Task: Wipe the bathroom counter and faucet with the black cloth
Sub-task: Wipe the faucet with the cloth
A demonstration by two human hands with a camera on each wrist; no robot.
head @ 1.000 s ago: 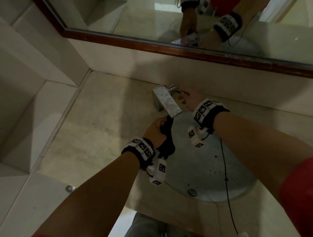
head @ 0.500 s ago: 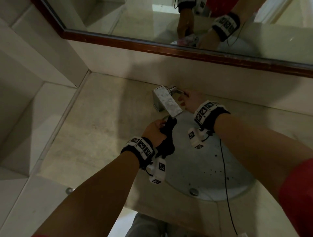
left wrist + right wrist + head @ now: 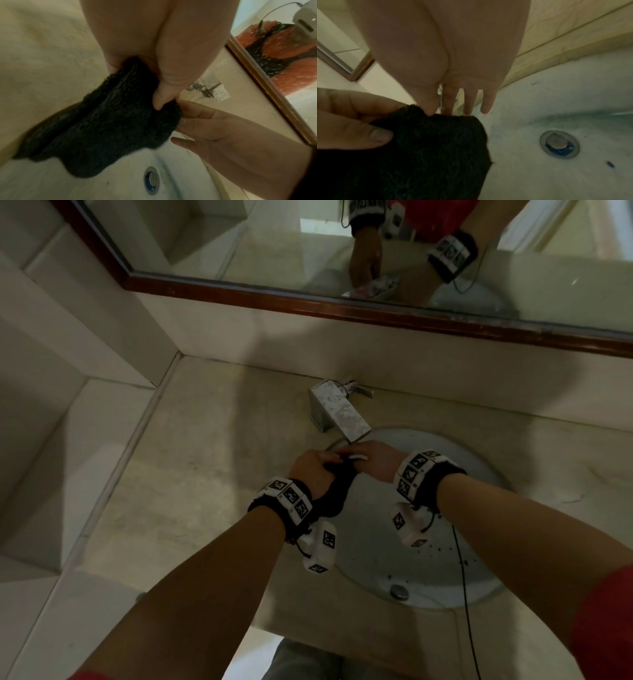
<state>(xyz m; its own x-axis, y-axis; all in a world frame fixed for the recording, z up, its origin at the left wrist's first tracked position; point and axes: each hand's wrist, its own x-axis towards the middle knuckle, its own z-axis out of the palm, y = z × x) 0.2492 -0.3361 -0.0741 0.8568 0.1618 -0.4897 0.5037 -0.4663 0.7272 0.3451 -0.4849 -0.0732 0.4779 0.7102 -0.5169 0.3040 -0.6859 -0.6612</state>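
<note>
A black cloth [image 3: 337, 491] hangs from my left hand [image 3: 327, 460] over the left rim of the sink [image 3: 445, 542], just below the spout of the square metal faucet [image 3: 337, 410]. In the left wrist view my left hand [image 3: 161, 94] pinches the cloth [image 3: 111, 128] between thumb and fingers. My right hand [image 3: 363, 457] has met it there. Its fingers [image 3: 467, 105] are straight, and the thumb tip touches the top edge of the cloth [image 3: 419, 155]. The beige counter [image 3: 205, 474] lies to the left.
The white basin has dark specks and a metal drain [image 3: 399, 591] near its front. A wood-framed mirror [image 3: 308, 299] runs along the back wall above the faucet. Tiled walls close in the counter's left side. A thin black cable hangs from my right wrist over the basin.
My right hand has left the faucet handle and come down and left to the cloth. My left hand still holds the cloth at about the same spot under the spout.
</note>
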